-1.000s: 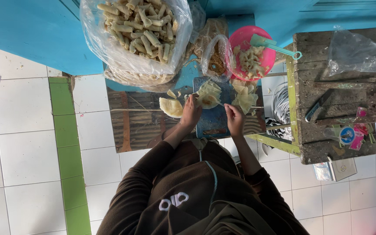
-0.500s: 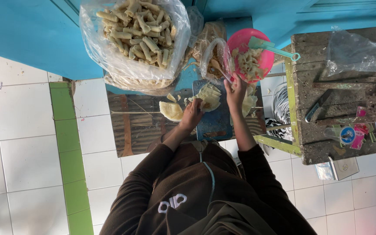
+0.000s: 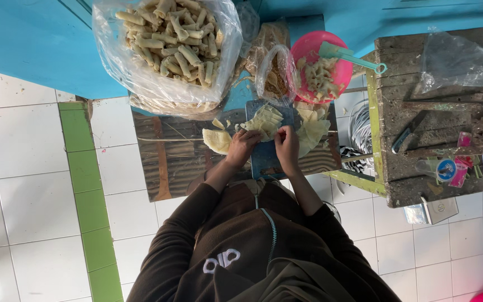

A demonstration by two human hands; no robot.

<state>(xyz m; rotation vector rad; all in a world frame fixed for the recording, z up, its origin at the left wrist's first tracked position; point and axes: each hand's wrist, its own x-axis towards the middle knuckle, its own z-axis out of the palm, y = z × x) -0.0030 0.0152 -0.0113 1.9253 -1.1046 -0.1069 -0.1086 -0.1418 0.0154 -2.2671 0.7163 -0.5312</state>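
You had both hands on the blue board (image 3: pixel 266 159), left hand (image 3: pixel 243 146) and right hand (image 3: pixel 287 146) pinched together on one pale wrapper sheet (image 3: pixel 264 124) at its near edge, filling bowl (image 3: pixel 322 67) and finished-roll bag (image 3: pixel 169 50) parked just ahead within reach.

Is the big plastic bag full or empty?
Full. The big plastic bag is open at the top and heaped with pale rolled snacks.

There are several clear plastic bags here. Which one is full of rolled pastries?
The large clear bag at upper left, heaped with pale rolls. The smaller bag beside the pink bowl holds brownish filling, and the bag on the wooden bench looks empty.
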